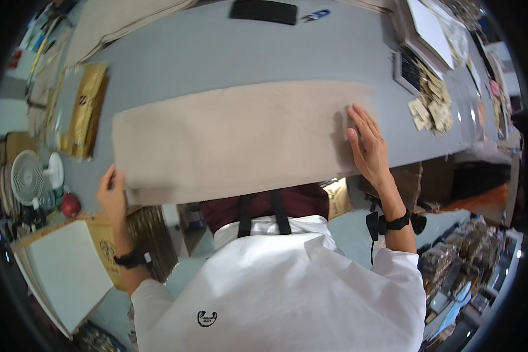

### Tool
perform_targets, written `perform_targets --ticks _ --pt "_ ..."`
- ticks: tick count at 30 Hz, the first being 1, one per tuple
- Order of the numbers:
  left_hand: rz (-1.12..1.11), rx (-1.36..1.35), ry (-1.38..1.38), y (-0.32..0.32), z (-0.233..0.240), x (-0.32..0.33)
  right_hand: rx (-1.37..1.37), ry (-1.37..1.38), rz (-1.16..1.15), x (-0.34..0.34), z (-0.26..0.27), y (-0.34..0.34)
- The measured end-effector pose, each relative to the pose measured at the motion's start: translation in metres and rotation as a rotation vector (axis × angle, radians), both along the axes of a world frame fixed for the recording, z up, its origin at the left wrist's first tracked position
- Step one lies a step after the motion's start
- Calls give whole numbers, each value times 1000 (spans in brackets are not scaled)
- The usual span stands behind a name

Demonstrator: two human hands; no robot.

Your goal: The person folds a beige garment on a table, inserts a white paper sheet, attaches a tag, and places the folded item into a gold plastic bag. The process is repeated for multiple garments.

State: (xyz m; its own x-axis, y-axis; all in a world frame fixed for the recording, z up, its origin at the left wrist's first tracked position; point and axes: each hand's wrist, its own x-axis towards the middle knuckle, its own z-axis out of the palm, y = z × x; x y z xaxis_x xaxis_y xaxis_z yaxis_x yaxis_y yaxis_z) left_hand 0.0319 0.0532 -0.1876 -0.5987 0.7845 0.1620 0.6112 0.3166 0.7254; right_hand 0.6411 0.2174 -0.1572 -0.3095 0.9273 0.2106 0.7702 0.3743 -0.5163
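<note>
A folded length of beige cloth (233,145) lies across the table in front of me, its near side along the table's front edge. My right hand (369,147) is over the cloth's right end, fingers straight and thumb spread, holding nothing; a shadow falls to its left. At the near left corner of the cloth is my left hand (111,191), with its fingers curled. Whether those fingers pinch the cloth's edge cannot be made out.
On the grey table (167,75) are gold packets (86,110) at left, a black phone-like slab (263,12) and blue-handled thread snips (317,16) at the far side. Beige tags (435,108) and a white box (427,33) sit at right. A white fan (27,177) stands left.
</note>
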Motion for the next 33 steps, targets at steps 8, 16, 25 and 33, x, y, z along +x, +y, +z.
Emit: perform_targets --ticks 8,16,25,33 --pt "31 108 174 53 -1 37 164 -348 -5 -5 -45 81" --pt "-57 454 -522 52 25 35 131 -313 38 7 -42 80" --pt "-124 -59 -166 3 23 55 108 -217 127 21 -22 70" --pt "-442 10 536 51 34 61 227 -87 -19 16 -15 60"
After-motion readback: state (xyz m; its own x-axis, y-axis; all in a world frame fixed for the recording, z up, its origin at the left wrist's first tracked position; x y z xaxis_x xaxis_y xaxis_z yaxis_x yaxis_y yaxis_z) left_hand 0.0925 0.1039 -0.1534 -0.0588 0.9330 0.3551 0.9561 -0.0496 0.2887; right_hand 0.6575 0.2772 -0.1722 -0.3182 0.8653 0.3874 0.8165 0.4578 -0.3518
